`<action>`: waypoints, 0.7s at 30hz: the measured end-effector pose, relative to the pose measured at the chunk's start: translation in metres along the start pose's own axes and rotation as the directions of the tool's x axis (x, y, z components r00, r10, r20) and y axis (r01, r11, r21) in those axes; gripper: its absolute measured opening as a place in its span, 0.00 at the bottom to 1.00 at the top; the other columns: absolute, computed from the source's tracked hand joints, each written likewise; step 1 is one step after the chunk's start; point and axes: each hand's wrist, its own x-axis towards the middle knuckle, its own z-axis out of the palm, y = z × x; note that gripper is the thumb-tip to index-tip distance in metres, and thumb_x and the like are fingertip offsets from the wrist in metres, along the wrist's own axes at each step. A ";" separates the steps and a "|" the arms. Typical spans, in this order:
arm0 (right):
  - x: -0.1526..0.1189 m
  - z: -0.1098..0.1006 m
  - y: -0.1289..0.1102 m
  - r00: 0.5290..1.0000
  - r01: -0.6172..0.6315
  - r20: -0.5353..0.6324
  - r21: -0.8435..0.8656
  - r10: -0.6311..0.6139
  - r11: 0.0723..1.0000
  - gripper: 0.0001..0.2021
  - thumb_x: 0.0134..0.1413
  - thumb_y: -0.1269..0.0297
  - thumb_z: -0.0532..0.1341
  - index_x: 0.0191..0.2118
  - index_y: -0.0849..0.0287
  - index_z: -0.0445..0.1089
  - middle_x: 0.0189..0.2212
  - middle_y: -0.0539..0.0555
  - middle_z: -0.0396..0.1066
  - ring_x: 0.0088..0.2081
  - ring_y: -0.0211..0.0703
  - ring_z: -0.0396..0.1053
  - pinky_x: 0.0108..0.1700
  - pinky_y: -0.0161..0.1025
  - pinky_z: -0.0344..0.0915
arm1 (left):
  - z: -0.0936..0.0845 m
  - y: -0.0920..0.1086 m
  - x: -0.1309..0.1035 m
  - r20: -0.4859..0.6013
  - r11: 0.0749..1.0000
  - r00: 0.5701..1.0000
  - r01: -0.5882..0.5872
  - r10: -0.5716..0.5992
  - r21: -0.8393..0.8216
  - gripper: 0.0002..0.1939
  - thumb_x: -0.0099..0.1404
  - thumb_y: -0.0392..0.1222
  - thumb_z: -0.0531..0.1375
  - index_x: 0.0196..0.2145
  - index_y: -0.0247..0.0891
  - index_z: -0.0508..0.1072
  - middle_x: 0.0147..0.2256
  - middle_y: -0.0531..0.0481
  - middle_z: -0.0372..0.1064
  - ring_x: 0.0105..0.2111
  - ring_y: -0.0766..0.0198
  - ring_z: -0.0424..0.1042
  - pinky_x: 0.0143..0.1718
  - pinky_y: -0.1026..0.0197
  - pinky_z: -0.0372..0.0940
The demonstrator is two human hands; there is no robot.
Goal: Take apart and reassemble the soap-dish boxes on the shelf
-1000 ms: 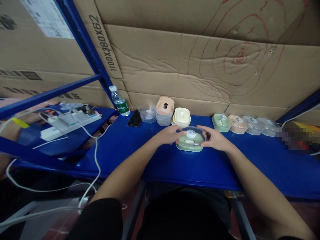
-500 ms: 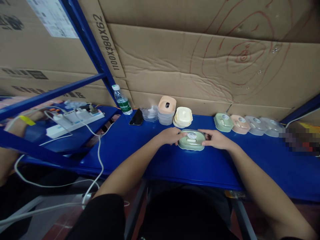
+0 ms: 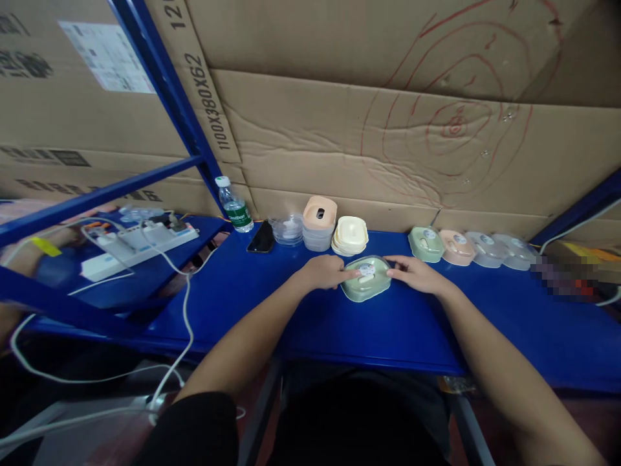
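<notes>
A green box with a clear lid [image 3: 367, 286] and a round white sticker sits tilted round a little on the blue table in front of me. My left hand [image 3: 324, 272] grips its left side, the thumb lying on the lid by the sticker. On the box's right edge my right hand [image 3: 412, 273] has its thumb and fingers closed. Just behind are stacked cream trays [image 3: 351, 234], a peach lid with an oval hole [image 3: 320, 213] on clear-grey tubs [image 3: 318, 239], and clear round-cornered lids [image 3: 287, 229].
To the right stand a green lidded box [image 3: 426, 244], a peach one [image 3: 457, 247] and grey ones [image 3: 489, 250]. A phone [image 3: 261, 237] and a water bottle [image 3: 236, 208] are at back left. Beyond the blue frame lie a power strip [image 3: 140, 249] and another person's arm [image 3: 36, 249].
The green box has been turned slightly on the table, its right side swinging away from me. Both hands stay on it. The camera view has shifted a little.
</notes>
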 end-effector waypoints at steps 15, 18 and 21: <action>0.001 0.004 -0.007 0.884 0.062 -0.425 -0.307 -0.196 0.950 0.20 0.64 0.50 0.63 0.52 0.58 0.78 0.35 0.57 0.77 0.33 0.49 0.74 0.39 0.48 0.73 | 0.029 0.008 0.013 -0.026 0.976 0.984 -0.175 0.174 -0.131 0.34 0.76 0.62 0.43 0.29 0.39 0.76 0.24 0.51 0.77 0.28 0.63 0.76 0.33 0.62 0.63; 0.000 0.005 -0.015 0.859 0.167 -0.393 -0.389 -0.328 0.906 0.22 0.62 0.46 0.65 0.52 0.57 0.78 0.42 0.60 0.78 0.42 0.54 0.76 0.47 0.53 0.74 | 0.031 0.009 0.014 -0.048 0.973 0.982 -0.187 0.182 -0.133 0.33 0.77 0.61 0.43 0.29 0.39 0.77 0.24 0.51 0.77 0.29 0.62 0.77 0.35 0.62 0.64; -0.003 0.005 -0.024 0.825 0.253 -0.362 -0.450 -0.434 0.856 0.23 0.61 0.44 0.66 0.52 0.56 0.78 0.46 0.61 0.78 0.47 0.57 0.74 0.54 0.58 0.71 | 0.032 0.010 0.014 -0.062 0.970 0.982 -0.185 0.177 -0.160 0.36 0.77 0.62 0.41 0.28 0.39 0.77 0.24 0.50 0.77 0.30 0.62 0.77 0.36 0.62 0.64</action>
